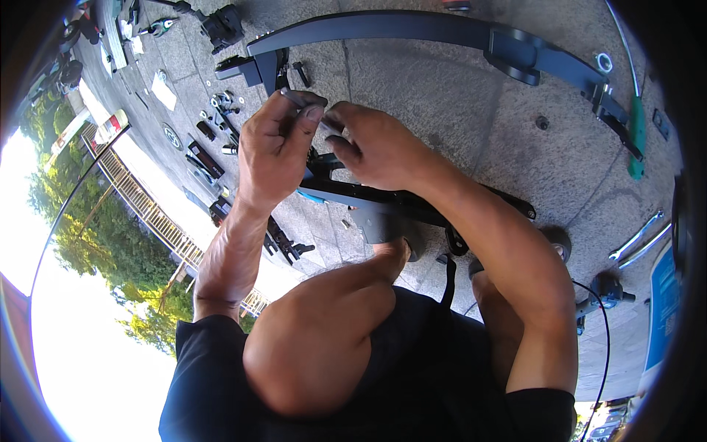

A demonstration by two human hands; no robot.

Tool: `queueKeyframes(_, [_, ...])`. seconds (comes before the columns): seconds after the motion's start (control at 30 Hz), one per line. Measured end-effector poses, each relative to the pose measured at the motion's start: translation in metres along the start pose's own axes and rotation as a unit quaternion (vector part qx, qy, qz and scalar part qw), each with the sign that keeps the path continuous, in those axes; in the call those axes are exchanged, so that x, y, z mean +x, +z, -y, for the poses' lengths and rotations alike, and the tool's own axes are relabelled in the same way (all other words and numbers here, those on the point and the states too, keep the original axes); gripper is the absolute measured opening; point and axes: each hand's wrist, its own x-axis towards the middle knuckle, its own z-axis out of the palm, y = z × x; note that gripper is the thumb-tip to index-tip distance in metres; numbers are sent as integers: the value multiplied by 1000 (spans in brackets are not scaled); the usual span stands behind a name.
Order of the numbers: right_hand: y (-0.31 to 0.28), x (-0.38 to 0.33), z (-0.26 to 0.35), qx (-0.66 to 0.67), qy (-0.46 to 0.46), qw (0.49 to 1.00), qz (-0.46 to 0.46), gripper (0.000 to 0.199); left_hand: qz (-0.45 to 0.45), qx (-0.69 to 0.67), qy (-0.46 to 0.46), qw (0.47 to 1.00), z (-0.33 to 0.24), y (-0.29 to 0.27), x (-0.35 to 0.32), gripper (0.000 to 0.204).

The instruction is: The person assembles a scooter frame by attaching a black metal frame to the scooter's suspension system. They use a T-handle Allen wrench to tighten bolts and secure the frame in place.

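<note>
My left hand (276, 147) is closed in a pinch, thumb against fingers, on something small and dark that I cannot make out. Close beside it, my right hand (383, 147) has its thumb and fingers bent together; whatever lies between them is hidden. The fingertips of both hands look blackened. Beneath the hands is a black metal frame part (353, 193) on the paving. Beyond them a long dark curved frame beam (383, 26) arches to the right, with a black bolt (300, 74) lying near its left end.
Several small metal parts (221, 103) and black pieces (205, 158) lie on the left. A green-handled screwdriver (637, 140), wrenches (639, 234) and a power tool (605, 289) are at the right. One small round part (542, 122) sits on the paving. A railing (143, 206) runs along the left.
</note>
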Motion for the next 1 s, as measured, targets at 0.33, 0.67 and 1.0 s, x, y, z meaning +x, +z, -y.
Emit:
queueKeyframes(0.33, [11,2,-36,-68,84,981,159,34,-12,-143,7,990,13,4,3,13])
queueKeyframes(0.67, [10,-6,-36,-49,92,984,143,27,31,-117,-18,993,17,2,19,13])
queueKeyframes(1.0, [10,-8,-38,6,151,976,157,32,48,-88,-25,995,18,13,40,22])
